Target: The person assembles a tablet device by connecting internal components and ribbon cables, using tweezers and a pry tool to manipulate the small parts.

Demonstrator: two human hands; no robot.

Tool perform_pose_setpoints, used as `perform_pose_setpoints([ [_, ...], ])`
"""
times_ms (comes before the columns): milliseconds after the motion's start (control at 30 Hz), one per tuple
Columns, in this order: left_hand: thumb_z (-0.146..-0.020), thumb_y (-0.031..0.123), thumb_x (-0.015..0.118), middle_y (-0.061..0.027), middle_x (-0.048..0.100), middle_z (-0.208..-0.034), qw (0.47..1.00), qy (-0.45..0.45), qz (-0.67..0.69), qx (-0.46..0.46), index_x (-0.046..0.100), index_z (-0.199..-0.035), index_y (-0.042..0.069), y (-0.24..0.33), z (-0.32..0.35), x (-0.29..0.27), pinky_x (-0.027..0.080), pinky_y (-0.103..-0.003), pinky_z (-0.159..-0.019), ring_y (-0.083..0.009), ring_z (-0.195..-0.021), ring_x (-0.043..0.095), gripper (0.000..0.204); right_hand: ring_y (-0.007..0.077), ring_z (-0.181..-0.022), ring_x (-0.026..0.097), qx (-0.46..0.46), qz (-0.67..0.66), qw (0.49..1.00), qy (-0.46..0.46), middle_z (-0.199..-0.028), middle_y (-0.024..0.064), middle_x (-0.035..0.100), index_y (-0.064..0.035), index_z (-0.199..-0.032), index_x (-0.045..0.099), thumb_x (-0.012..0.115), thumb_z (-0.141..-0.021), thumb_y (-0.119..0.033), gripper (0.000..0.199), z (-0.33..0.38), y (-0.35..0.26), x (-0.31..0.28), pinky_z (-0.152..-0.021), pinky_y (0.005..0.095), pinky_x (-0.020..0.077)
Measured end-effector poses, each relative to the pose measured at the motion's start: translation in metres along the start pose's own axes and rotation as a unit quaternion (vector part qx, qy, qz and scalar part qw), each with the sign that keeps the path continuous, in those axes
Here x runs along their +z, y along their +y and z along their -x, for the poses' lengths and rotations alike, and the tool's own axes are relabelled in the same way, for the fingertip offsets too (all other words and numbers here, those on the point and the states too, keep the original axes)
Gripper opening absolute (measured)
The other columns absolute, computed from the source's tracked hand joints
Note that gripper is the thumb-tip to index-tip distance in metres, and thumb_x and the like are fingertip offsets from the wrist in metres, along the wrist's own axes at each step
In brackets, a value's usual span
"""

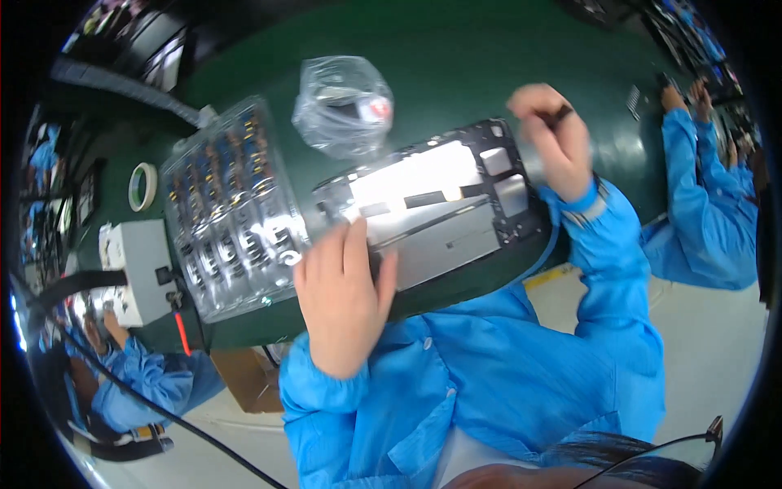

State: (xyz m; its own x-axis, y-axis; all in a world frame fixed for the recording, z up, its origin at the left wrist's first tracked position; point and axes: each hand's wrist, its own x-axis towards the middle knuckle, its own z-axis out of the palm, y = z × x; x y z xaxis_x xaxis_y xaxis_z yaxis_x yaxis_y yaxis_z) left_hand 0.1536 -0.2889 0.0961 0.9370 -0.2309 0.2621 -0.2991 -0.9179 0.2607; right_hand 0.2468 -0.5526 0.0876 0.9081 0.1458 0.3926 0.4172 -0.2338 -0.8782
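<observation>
A flat, black-edged electronic device housing (pixel 440 240) with shiny silver panels lies tilted on the green table in front of me. My left hand (pixel 344 297) is over its left end, fingers stretched out and thumb apart, slightly blurred. At the far right corner, my right hand (pixel 558 143) is raised just beyond the housing's edge. Its fingers are curled together, and a small dark spot shows between them; what they hold, if anything, I cannot make out. A strap (pixel 588 205) circles my right wrist, with a blue cord running down from it.
A clear plastic tray (pixel 232 216) of small parts lies left of the housing. A clear plastic bag (pixel 342 106) sits behind it. Farther left are a tape roll (pixel 142 187) and a grey-white box (pixel 142 269). Co-workers in blue sit left and right.
</observation>
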Motion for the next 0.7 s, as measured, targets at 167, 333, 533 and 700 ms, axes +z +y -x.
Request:
perform_pose_setpoints([
  [167, -0.074, 0.031, 0.066, -0.0115, 0.054, -0.078, 0.989, -0.086, 0.046, -0.112, 0.053, -0.105, -0.001, -0.007, 0.062, -0.002, 0.042, -0.036, -0.060, -0.0268, -0.070, 0.053, 0.047, 0.0308, -0.066, 0.057, 0.218, 0.324, 0.918, -0.066, -0.075, 0.0200, 0.058, 0.0052, -0.084, 0.059, 0.055, -0.081, -0.013, 0.019, 0.047, 0.003, -0.030, -0.060, 0.0317, 0.0430],
  [333, -0.074, 0.032, 0.066, -0.0113, 0.054, -0.074, 0.994, -0.056, 0.026, -0.092, 0.055, -0.102, -0.001, -0.009, 0.074, -0.004, 0.043, -0.035, -0.058, -0.0263, -0.067, 0.055, 0.045, 0.0261, -0.066, 0.058, 0.177, 0.294, 0.936, -0.077, -0.075, 0.0190, 0.059, 0.0056, -0.086, 0.060, 0.057, -0.081, -0.010, 0.017, 0.065, -0.004, -0.012, -0.061, 0.0308, 0.0429],
  [533, -0.072, 0.022, 0.067, -0.0120, 0.057, -0.065, 0.989, 0.003, -0.066, -0.131, 0.061, -0.083, 0.005, -0.068, 0.045, -0.051, 0.045, -0.039, -0.055, -0.0285, -0.060, 0.057, 0.021, 0.0112, -0.070, 0.056, 0.155, 0.272, 0.949, 0.037, -0.080, 0.0097, 0.062, 0.0033, -0.094, 0.061, 0.054, -0.084, -0.007, 0.016, 0.077, -0.024, -0.028, -0.063, 0.0240, 0.0428],
  [700, -0.079, 0.013, 0.056, -0.0084, 0.059, -0.089, 0.975, 0.113, -0.178, -0.069, 0.060, -0.092, 0.009, -0.219, -0.031, -0.061, 0.046, -0.039, -0.068, -0.0309, -0.081, 0.057, 0.014, 0.0074, -0.068, 0.053, 0.114, 0.205, 0.971, 0.045, -0.081, 0.0077, 0.062, 0.0018, -0.095, 0.062, 0.051, -0.085, -0.004, 0.016, 0.065, -0.045, -0.023, -0.059, 0.0191, 0.0395],
])
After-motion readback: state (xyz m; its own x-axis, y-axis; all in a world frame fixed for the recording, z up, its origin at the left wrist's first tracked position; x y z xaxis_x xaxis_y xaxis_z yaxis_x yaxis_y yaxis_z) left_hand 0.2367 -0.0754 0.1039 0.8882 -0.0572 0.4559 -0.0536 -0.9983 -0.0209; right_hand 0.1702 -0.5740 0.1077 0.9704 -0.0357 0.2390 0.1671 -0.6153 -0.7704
